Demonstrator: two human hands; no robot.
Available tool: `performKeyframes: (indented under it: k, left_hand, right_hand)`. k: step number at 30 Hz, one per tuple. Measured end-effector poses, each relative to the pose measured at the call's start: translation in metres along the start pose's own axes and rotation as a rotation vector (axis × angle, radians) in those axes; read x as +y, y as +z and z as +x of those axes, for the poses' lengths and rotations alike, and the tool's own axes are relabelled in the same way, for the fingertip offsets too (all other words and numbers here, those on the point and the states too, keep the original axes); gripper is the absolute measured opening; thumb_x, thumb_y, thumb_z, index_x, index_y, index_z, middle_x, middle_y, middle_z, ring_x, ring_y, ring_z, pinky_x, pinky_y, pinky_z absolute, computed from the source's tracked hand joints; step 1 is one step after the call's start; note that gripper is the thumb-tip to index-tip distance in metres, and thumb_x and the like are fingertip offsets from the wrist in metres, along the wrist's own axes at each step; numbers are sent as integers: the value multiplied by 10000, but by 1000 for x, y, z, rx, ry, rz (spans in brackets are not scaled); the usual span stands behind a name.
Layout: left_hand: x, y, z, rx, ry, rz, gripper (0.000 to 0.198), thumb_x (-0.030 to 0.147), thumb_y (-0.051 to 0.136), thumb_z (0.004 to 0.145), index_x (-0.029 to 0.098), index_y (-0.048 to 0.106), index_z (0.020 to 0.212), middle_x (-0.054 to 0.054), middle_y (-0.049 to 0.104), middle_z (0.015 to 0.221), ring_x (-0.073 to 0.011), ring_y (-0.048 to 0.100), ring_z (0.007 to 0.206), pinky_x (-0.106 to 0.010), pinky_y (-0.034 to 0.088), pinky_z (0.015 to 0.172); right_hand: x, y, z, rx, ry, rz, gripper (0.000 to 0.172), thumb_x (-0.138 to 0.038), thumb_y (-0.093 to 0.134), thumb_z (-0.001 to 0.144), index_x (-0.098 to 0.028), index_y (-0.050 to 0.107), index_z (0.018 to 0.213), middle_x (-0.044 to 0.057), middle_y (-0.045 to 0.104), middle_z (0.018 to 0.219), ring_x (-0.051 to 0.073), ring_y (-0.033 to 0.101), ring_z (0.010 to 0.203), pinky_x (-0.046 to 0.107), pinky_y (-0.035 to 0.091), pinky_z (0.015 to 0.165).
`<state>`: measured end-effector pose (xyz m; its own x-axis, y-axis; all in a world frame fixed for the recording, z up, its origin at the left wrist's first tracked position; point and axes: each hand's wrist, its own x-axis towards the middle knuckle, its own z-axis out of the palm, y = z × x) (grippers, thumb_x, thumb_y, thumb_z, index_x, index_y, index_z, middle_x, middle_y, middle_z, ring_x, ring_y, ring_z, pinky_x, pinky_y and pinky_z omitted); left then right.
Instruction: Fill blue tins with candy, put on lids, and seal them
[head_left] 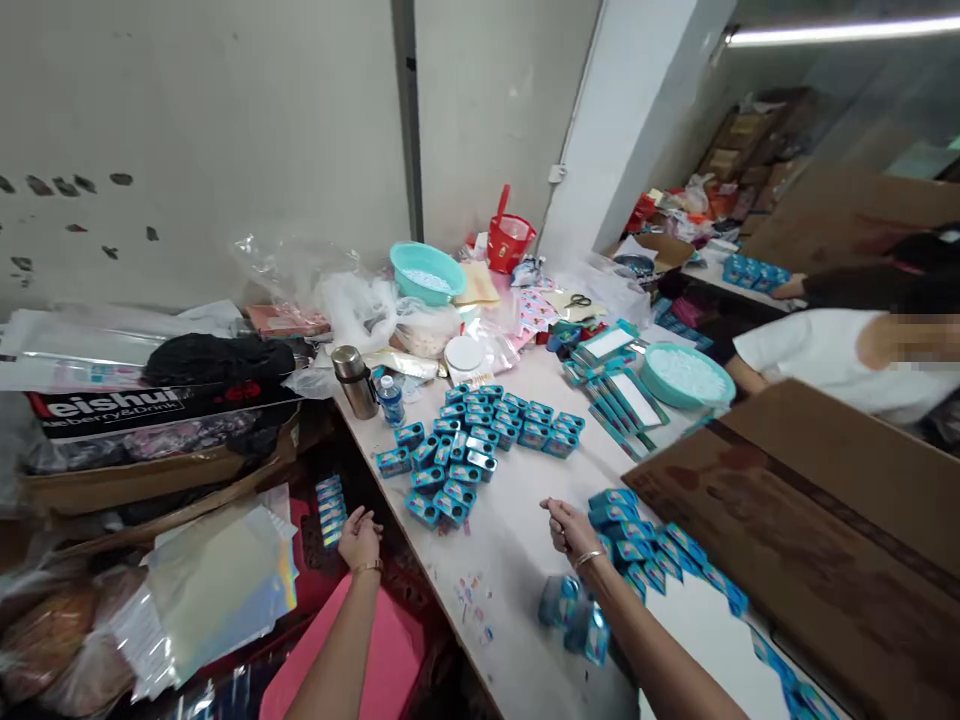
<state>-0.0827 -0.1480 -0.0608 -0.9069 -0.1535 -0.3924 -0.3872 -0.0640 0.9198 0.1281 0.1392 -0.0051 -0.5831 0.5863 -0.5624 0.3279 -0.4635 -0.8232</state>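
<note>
Row of blue boxes (pixel 331 512): sits past the left edge of the counter (pixel 517 510), lower down, packed side by side; each box looks light, so pinching one across its flat sides should be enough.

Left hand (pixel 360 540): just beside that row, fingers loosely bent and part open, nothing seen in them (whether a fingertip brushes the nearest box, I cannot tell).

Boxes in mid-counter (pixel 459 446): a loose cluster, many with a dark round opening facing up; the walls are probably thin but fairly stiff, likely to dent under a hard squeeze, and the shiny print may slide a little. The best hold is low on two opposite sides, clear of the opening.

Two blurred boxes (pixel 559 600): nearer the person, apart from the cluster; too smeared to judge how they stand.

Right hand (pixel 571 530): in the gap between the cluster and the boxes on the right, fingers curled inward, no box visible in them; whether the thumb meets them is unclear.

Boxes by the right wrist (pixel 634 548): bunched beside the large carton (pixel 810 530) (tight quarters, so lifting from the outer edge looks easiest).
</note>
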Motion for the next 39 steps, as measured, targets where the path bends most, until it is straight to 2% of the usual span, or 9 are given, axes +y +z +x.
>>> performKeyframes:
  k: [3, 5, 9, 13, 17, 21, 24, 28, 39]
  left_hand:
    - [2, 14, 66, 139, 19, -152, 154, 230, 538, 607, 194, 518, 756, 31, 580, 678, -98, 599, 527, -236, 473, 568]
    - [-3, 26, 107, 150, 32, -226, 196, 243, 542, 574, 188, 549, 762, 9, 618, 713, -118, 646, 621, -262, 516, 671]
    - [-19, 53, 161, 66, 54, -328, 263, 272, 618, 516, 174, 629, 760, -30, 696, 754, -193, 697, 771, -362, 544, 845]
    - [-28, 75, 174, -127, 77, -374, 254, 273, 693, 520, 163, 682, 749, -63, 748, 808, -251, 713, 878, -421, 513, 946]
    - [-27, 84, 170, -282, 95, -300, 282, 298, 696, 596, 144, 726, 831, -107, 767, 935, -288, 683, 1026, -392, 502, 959]
    - [-23, 91, 166, -437, 68, -195, 398, 349, 682, 630, 127, 737, 956, -121, 753, 1047, -304, 678, 1024, -373, 525, 893]
    - [-19, 100, 162, -537, 60, -147, 451, 373, 658, 649, 123, 735, 1017, -127, 734, 1121, -316, 672, 1039, -382, 523, 904]
    - [-21, 108, 154, -585, 25, -188, 475, 367, 666, 658, 129, 729, 1065, -131, 708, 1192, -338, 638, 1120, -408, 504, 955]
    - [-50, 110, 106, -622, -51, -174, 422, 315, 682, 699, 163, 746, 1088, -87, 707, 1216, -309, 593, 1220, -428, 414, 1099]
  right_hand:
    - [-46, 16, 76, 23, -277, -370, 343, -483, 679, 640, -197, 649, 826, -24, 569, 528, 112, 444, 397, 238, 348, 380]
    - [-81, 28, 128, 47, -528, -601, 252, -382, 622, 665, -205, 694, 830, 40, 698, 731, 186, 623, 640, 307, 513, 583]
    - [-148, 75, 225, -24, -805, -895, 312, -226, 497, 693, -186, 747, 876, 86, 745, 937, 227, 670, 897, 379, 517, 875]
    - [-183, 146, 302, -187, -836, -1151, 356, -149, 494, 679, -183, 774, 895, 66, 755, 909, 203, 662, 870, 336, 516, 857]
    - [-176, 206, 350, -415, -632, -1317, 342, -128, 528, 677, -188, 791, 888, 25, 751, 805, 152, 639, 739, 237, 514, 704]
    - [-153, 231, 377, -656, -183, -1348, 310, -139, 584, 647, -187, 797, 867, 8, 744, 746, 121, 615, 608, 202, 490, 571]
    - [-139, 232, 388, -802, 10, -1288, 294, -182, 631, 628, -168, 796, 871, 14, 749, 740, 117, 608, 570, 202, 489, 539]
    - [-129, 226, 388, -921, 89, -1254, 290, -199, 631, 600, -138, 789, 835, 7, 745, 701, 115, 608, 553, 190, 475, 505]
    - [-112, 214, 341, -939, 180, -1256, 298, -146, 567, 600, -152, 770, 817, -48, 699, 585, 86, 552, 456, 175, 424, 450]
